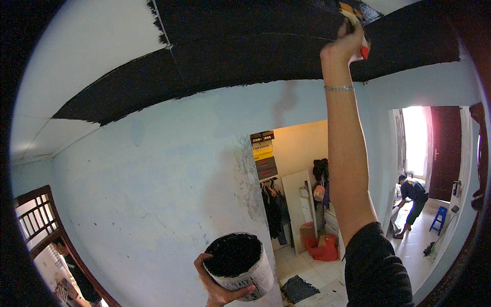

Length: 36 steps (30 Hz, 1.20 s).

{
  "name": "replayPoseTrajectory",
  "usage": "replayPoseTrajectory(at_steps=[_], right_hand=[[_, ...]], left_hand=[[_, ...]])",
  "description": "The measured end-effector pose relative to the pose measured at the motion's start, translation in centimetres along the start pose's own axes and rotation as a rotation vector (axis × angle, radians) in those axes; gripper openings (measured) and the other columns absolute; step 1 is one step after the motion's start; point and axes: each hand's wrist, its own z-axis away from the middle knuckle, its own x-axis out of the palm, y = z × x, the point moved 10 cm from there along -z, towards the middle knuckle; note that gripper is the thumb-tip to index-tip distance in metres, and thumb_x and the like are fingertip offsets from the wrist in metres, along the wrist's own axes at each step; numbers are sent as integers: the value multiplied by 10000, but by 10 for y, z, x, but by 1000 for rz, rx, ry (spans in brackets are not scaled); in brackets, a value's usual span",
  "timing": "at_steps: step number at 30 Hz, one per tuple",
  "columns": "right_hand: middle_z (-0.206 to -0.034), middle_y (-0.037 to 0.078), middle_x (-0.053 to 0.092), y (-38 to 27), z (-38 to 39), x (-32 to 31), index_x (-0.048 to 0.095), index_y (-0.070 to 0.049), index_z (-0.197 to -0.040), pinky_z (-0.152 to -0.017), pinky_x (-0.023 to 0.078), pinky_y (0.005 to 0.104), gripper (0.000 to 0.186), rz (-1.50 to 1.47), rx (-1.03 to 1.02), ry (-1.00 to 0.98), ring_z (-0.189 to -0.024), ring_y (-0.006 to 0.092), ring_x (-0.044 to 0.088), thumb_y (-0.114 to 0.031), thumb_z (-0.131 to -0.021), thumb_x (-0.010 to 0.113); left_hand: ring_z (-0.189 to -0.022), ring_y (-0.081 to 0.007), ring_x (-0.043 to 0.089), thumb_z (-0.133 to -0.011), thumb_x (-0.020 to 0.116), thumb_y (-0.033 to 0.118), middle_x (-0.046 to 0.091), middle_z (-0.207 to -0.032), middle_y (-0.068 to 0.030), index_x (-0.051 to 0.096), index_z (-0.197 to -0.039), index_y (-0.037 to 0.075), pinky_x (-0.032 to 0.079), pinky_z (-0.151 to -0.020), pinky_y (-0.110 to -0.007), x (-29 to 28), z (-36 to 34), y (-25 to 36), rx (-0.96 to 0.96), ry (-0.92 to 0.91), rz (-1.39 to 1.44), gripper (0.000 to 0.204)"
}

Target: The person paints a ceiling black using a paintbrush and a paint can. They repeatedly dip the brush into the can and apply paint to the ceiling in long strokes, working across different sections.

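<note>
My right hand (343, 45) is raised high, closed around a paintbrush (353, 13) with a red-tipped handle (364, 51); the bristles are against or very near the ceiling (250, 56), where a broad band of black paint with ragged edges runs between white areas. At bottom centre, my left hand (215, 286) grips a round whitish can (258, 279) from the side, its top open and showing thick black paint (232, 250) inside.
Pale blue wall (138, 184), cracked and stained. An opening shows boxes, hanging clothes, a leaning panel (292, 204), red bag (323, 249) and dark mat (299, 289). Right doorway: a bending person (413, 194), blue stool (440, 217). Left: another doorway (38, 240) with dark shapes beyond.
</note>
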Motion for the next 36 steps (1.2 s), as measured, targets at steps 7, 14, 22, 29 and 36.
replayPoseTrajectory(at_steps=[7, 14, 22, 29, 36], right_hand=[[-917, 56, 721, 18, 54, 46, 701, 0, -908, -780, 560, 261, 80, -41, -3, -32, -865, 168, 697, -69, -929, 667], [-1011, 87, 689, 2, 40, 51, 689, -1, -994, -837, 563, 286, 96, -44, 4, -74, -904, 178, 682, -64, -930, 655], [-1103, 124, 669, 71, 147, 55, 653, 3, -1084, -883, 607, 344, 168, -13, 120, -115, -955, 198, 688, -52, -928, 681], [-1019, 73, 718, 60, 77, -22, 659, -49, -1011, -811, 552, 346, 112, 8, -55, 224, -877, 199, 679, -38, -906, 697], [-851, 93, 645, 73, 209, 107, 653, -12, -909, -693, 508, 328, 86, 659, -626, -441, -756, 202, 624, -53, -889, 725]], left_hand=[[-1269, -340, 525, -447, 1058, 318, 489, -1352, -176, 222, -1453, 83, 428, -1111, -497, 3, 3, -10, 9, -16, 38, 1329], [-1215, -346, 556, -472, 1043, 356, 493, -1299, -210, 255, -1387, 53, 447, -1061, -478, 0, 2, -3, 21, -13, 38, 1246], [-1186, -351, 567, -497, 1029, 357, 490, -1275, -231, 263, -1358, 37, 455, -1039, -478, -7, 4, 2, -9, 69, 155, 1196], [-1290, -343, 525, -441, 1058, 284, 472, -1387, -180, 197, -1458, 101, 438, -1115, -507, -31, 13, -6, 12, -11, -53, 1345], [-1280, -337, 529, -473, 1048, 280, 486, -1367, -172, 187, -1472, 95, 430, -1120, -501, -40, 9, -6, 15, 36, 45, 1332]])
